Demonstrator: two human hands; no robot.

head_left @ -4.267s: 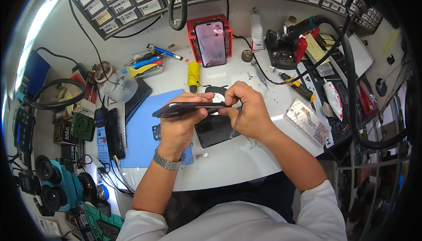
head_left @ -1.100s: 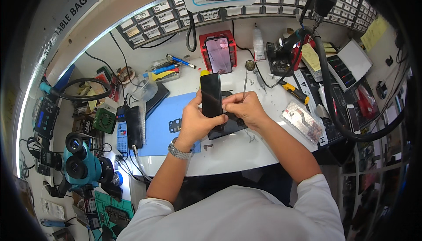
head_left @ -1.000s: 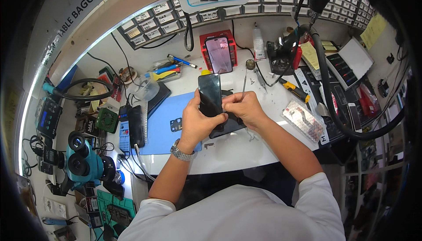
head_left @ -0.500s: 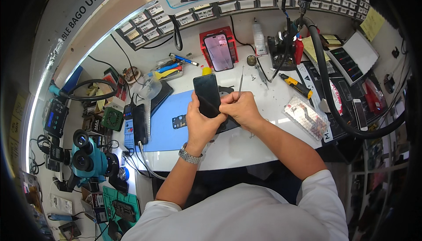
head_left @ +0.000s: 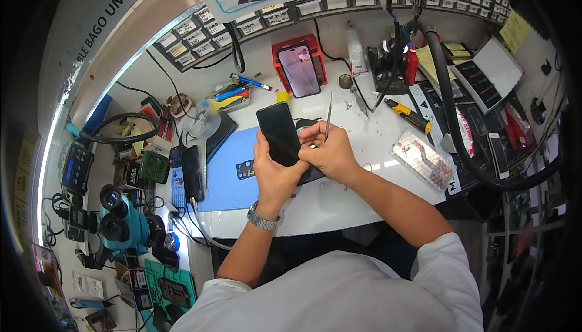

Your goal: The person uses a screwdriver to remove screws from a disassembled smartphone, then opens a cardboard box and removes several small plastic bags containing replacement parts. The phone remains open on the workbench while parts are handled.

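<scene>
A black smartphone [head_left: 279,131] with a dark screen is held upright over the bench, tilted a little to the left. My left hand [head_left: 273,171] is closed around its lower left side. At its lower right edge, the fingers of my right hand [head_left: 330,153] are bent and pressed close to the phone. A thin metal pick [head_left: 329,114] sticks up out of my right hand. Behind the hands lies a dark part [head_left: 312,174], mostly hidden. On the blue mat [head_left: 227,192] rests a small black phone part [head_left: 245,169], left of my left hand.
A lit smartphone [head_left: 299,71] leans on a red rack at the back. A yellow-black tool [head_left: 409,117] and a bagged part [head_left: 423,161] lie to the right. The teal microscope [head_left: 124,223] stands at left. A thick black hose [head_left: 448,108] arches over the right side.
The phone and both hands have shifted slightly left in the view. My right hand's fingers have curled and spread a little, and the pick now stands more upright.
</scene>
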